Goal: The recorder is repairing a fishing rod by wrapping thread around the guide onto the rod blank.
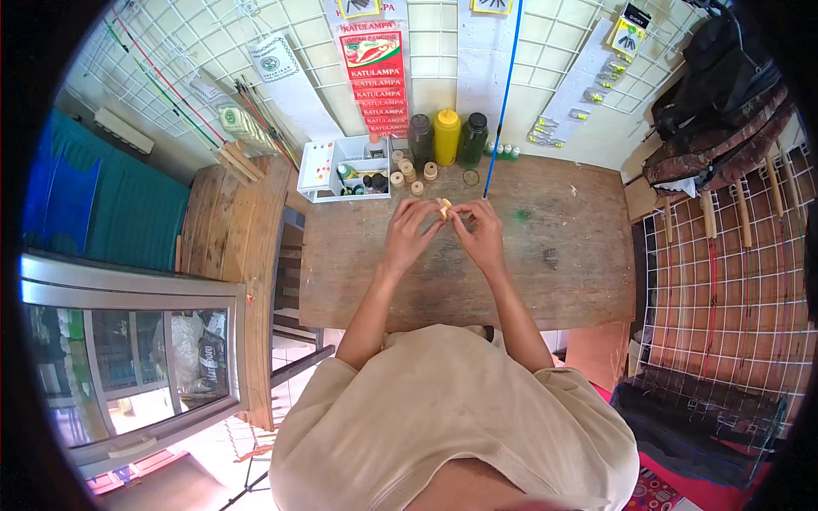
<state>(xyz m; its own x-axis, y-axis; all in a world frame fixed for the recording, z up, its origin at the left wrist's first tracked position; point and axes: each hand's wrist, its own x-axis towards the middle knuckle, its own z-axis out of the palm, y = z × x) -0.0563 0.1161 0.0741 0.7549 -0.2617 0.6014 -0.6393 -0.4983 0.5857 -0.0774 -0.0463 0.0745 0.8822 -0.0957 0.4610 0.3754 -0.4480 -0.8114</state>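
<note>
Pinching a small yellowish piece (444, 209) between their fingers, the left hand (409, 228) and the right hand (481, 232) are meeting over a scuffed, stained brown wooden counter (571, 264). Pale printed lettering is running down a long red packet strip (373, 77) hanging on the white wire grid; more print is showing on a yellow-and-black card (629, 32) to the right. Beyond the hands, a yellow squeeze bottle (446, 139) is standing between two dark bottles (473, 141), near round wooden spools (430, 171) and a white compartment box (345, 196)
</note>
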